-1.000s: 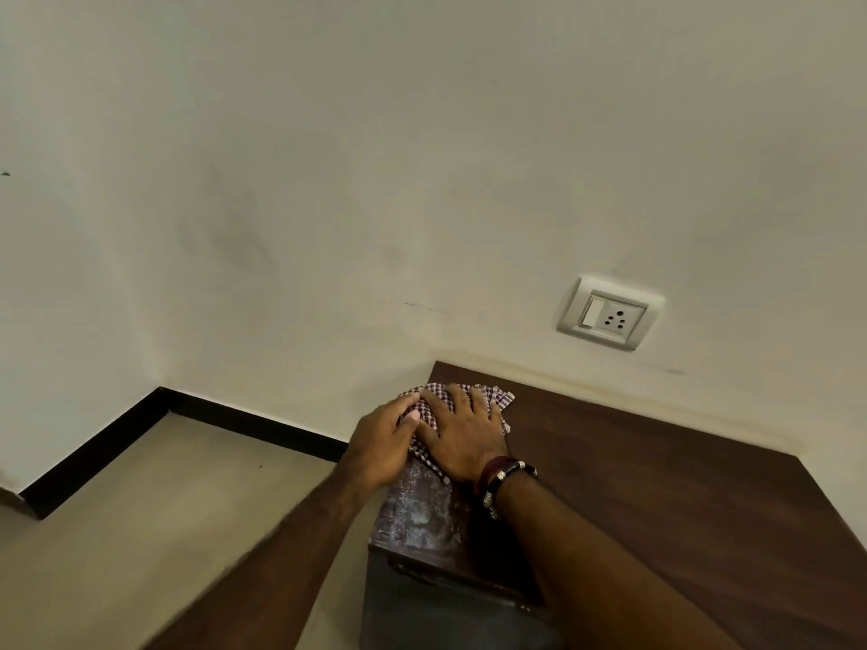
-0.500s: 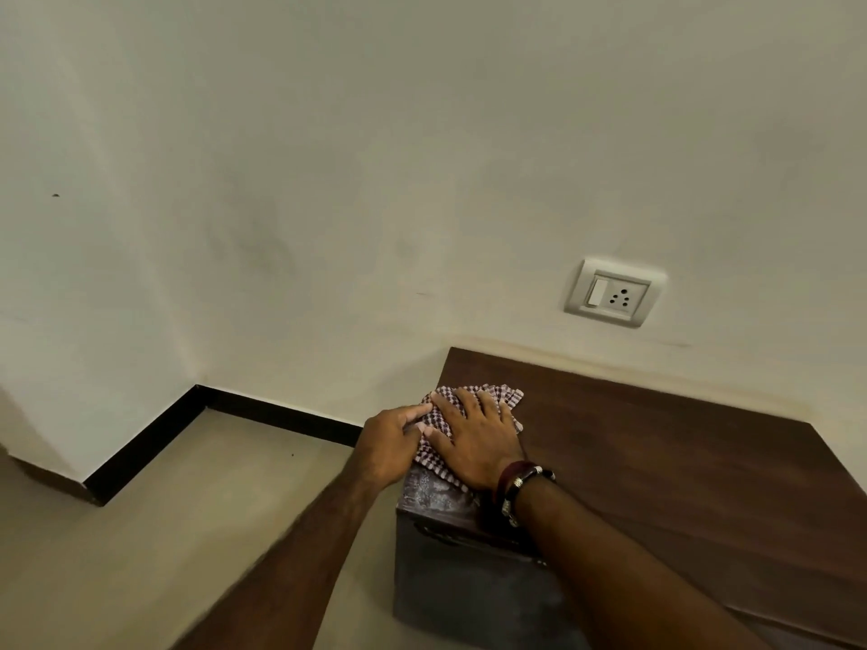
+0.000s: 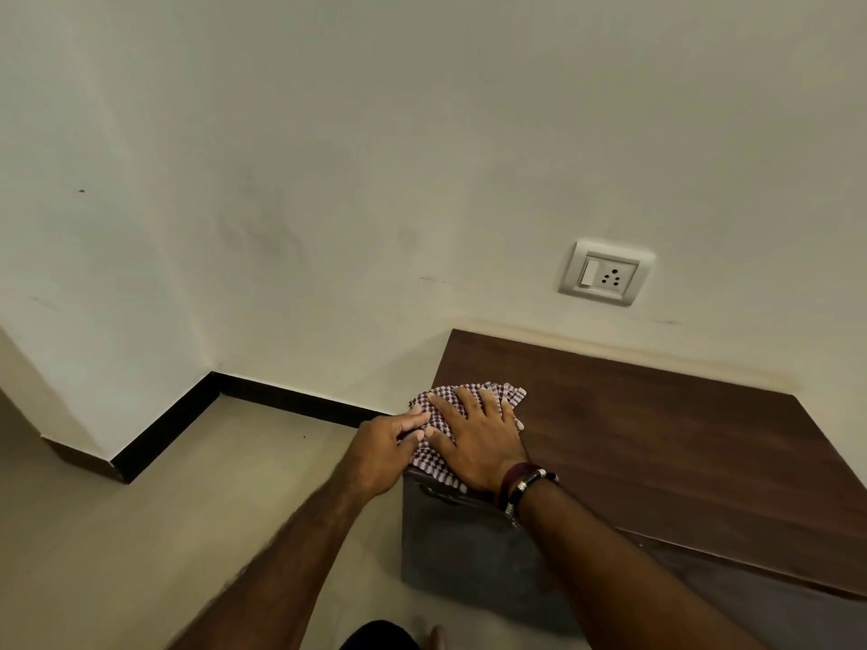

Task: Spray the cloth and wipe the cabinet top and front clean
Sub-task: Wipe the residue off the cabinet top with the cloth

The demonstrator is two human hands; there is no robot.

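Note:
A red-and-white checked cloth [image 3: 509, 395] lies on the left front corner of the dark wooden cabinet top [image 3: 657, 438]. My right hand [image 3: 476, 438] presses flat on the cloth with fingers spread. My left hand [image 3: 382, 450] sits at the cabinet's left edge, its fingers touching the cloth's left side; whether it pinches the cloth is unclear. Below the hands the cabinet's dark front [image 3: 469, 546] drops to the floor. No spray bottle is in view.
A white wall socket with a switch [image 3: 605, 273] is on the wall above the cabinet. To the left lies beige floor [image 3: 187, 509] with a black skirting board [image 3: 281, 398] along the wall. My foot [image 3: 429, 638] shows at the bottom edge.
Both hands and the cloth have slid from the back left corner toward the front edge of the top. The camera view has also shifted.

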